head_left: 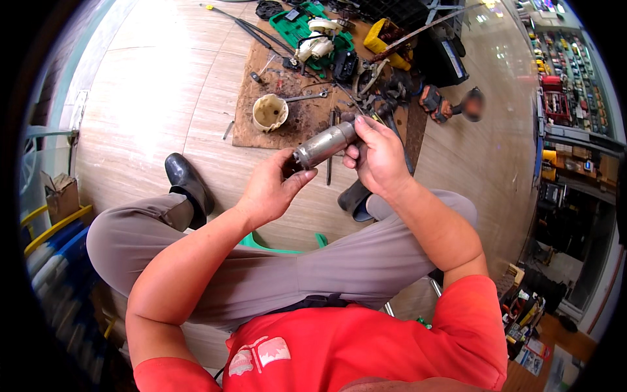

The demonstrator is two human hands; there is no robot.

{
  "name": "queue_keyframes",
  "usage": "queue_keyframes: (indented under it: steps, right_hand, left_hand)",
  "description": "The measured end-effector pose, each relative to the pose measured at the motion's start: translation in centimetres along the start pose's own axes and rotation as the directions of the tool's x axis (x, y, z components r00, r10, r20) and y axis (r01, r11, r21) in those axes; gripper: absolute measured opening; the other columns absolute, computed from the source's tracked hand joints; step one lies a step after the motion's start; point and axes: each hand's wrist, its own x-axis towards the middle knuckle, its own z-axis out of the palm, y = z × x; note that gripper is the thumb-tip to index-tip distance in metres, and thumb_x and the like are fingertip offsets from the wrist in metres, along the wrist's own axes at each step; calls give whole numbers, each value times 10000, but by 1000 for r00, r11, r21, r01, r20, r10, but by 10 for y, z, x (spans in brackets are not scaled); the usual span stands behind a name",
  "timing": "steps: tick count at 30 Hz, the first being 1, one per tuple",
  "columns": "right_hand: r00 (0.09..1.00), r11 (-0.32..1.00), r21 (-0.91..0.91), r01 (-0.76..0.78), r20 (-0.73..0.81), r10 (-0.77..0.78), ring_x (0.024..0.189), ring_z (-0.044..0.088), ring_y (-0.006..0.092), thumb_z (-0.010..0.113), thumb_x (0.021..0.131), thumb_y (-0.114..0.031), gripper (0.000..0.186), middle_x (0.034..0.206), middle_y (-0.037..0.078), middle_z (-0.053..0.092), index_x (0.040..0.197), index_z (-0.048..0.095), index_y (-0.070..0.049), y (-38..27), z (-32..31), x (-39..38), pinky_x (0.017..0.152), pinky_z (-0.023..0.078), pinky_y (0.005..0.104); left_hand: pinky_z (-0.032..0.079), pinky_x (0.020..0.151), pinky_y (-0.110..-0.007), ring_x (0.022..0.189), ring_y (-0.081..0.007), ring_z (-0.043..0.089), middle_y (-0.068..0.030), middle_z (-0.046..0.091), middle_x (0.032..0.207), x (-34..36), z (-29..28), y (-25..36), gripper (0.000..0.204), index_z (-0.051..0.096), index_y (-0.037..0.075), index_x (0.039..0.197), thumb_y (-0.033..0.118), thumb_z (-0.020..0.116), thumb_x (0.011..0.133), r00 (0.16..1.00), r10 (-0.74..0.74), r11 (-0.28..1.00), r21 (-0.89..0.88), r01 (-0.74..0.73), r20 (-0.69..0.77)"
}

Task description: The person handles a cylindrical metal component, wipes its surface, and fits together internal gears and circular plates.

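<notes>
Over the space between my knees, a grey metal cylinder (324,146) is held slantwise in both hands, its right end higher. My left hand (273,187) grips the lower left end, thumb below and fingers curled behind it. My right hand (377,155) pinches the upper right end with thumb and fingers. Just beyond the cylinder, a cream-coloured cup (266,125) with a stained inside stands on a brown board (251,138). A wrench (308,97) lies to the right of the cup.
Dark greasy parts (392,91) crowd the board's right side. Behind are a green case (287,29) with a pale machine part, and a yellow container (377,40). An orange-and-black power tool (434,103) lies at right. My black shoes (186,179) flank the board's near edge.
</notes>
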Motion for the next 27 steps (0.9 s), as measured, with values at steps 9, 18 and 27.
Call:
queue_keyframes:
  steps: [9, 18, 27]
  right_hand:
    - [999, 999, 28, -40, -16, 40, 642, 453, 116, 457, 1038, -284, 265, 850, 51, 584, 1075, 578, -50, 1, -1, 1, 528, 381, 271]
    - [1000, 999, 27, -23, -19, 24, 653, 458, 122, 459, 1036, -281, 256, 861, 54, 588, 1078, 574, -57, 1, 0, 1, 534, 385, 276]
    - [996, 996, -3, -85, -10, 85, 645, 446, 121, 462, 1033, -338, 278, 831, 37, 586, 1061, 569, -83, 8, -2, 0, 539, 368, 272]
  left_hand:
    - [464, 767, -274, 841, -102, 516, -31, 597, 895, -6, -1, 6, 282, 570, -38, 1147, 141, 656, 946, 997, 79, 995, -57, -78, 15]
    - [471, 679, -302, 724, -133, 509, -81, 603, 783, -3, 3, -4, 258, 595, -38, 1076, 148, 684, 921, 981, 180, 982, -52, -184, -73]
    - [501, 696, -332, 753, -210, 601, -135, 651, 846, -6, 5, -4, 307, 621, -20, 1056, 168, 756, 854, 949, 282, 958, -2, -286, -143]
